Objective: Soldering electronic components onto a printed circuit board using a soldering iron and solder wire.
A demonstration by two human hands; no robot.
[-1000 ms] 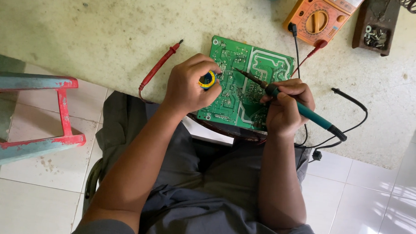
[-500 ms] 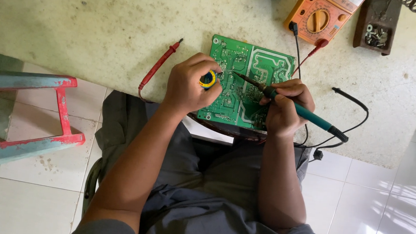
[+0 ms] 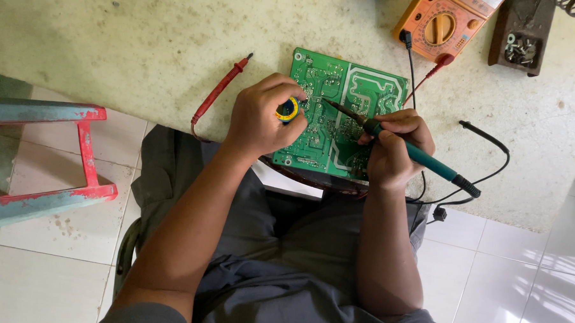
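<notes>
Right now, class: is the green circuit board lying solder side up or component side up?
Solder side up. The circuit board shows flat pale traces and solder points, with no components standing on it, under the soldering iron tip.

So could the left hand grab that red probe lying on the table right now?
Probably not at once: the left hand is closed on a small yellow spool. The red probe lies just beside it with nothing between.

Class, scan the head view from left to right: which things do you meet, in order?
Red stool → red probe → left hand → green circuit board → right hand → orange multimeter → dark parts tray.
</notes>
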